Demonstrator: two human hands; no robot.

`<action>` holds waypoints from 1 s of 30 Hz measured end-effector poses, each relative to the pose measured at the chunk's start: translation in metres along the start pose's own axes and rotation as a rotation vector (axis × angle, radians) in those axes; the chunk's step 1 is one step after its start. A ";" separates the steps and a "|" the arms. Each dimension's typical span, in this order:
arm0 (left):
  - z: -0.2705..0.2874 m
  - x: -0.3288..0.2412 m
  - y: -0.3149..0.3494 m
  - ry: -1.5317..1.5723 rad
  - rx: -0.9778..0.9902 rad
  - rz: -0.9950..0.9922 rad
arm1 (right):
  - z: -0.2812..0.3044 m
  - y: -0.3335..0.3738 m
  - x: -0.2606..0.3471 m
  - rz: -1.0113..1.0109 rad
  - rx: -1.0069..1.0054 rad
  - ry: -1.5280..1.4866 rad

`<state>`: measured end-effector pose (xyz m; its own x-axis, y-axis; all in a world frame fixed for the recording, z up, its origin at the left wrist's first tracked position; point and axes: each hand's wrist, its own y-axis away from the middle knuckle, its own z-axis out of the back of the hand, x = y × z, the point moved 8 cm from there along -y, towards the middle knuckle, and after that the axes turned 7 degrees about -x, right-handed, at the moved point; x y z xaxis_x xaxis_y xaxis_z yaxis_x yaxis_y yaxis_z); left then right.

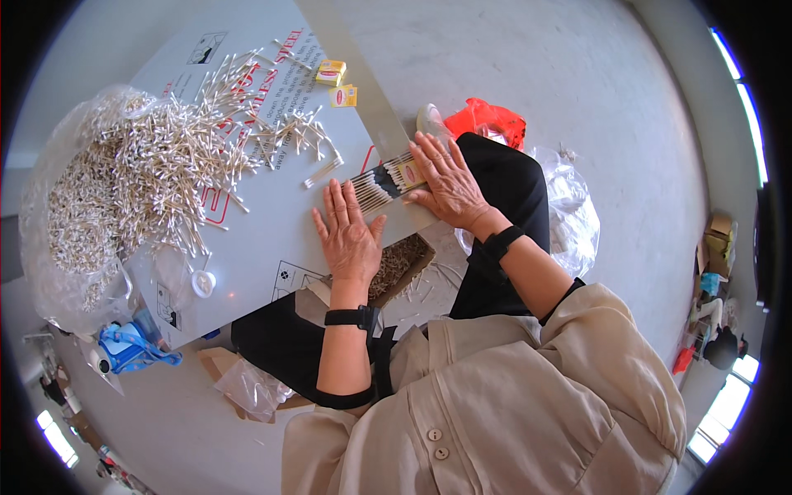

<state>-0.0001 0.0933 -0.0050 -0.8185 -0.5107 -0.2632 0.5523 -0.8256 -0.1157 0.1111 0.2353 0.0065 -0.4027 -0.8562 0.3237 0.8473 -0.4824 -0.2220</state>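
Observation:
A row of cotton swabs lies side by side near the table's right edge, with a dark strip beside it. My left hand rests palm down, its stretched fingertips at the left end of this row. My right hand lies over the other end, fingers extended and slightly spread. Against its fingers is a small yellow packet or card with more swabs around it; my palm partly hides these. Neither hand is wrapped around anything.
A big heap of loose cotton swabs spills from a clear plastic bag across the printed table. Two small yellow packets sit at the far edge. A cardboard box of swabs stands below; a red bag lies on the floor.

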 end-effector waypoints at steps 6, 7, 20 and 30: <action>-0.006 -0.015 -0.006 -0.014 0.009 -0.027 | -0.014 0.007 -0.006 -0.045 0.039 -0.064; -0.006 -0.018 -0.007 -0.016 0.004 -0.029 | -0.015 0.007 -0.005 -0.030 0.041 -0.069; -0.013 -0.042 -0.017 0.006 -0.041 -0.064 | -0.011 0.008 -0.002 0.017 -0.006 -0.140; 0.007 -0.037 -0.008 0.119 -0.217 -0.074 | -0.016 0.008 -0.007 -0.009 0.020 -0.207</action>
<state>0.0249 0.1166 0.0125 -0.8404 -0.4085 -0.3561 0.5234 -0.7823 -0.3379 0.1149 0.2343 -0.0118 -0.3319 -0.7945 0.5085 0.8516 -0.4842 -0.2006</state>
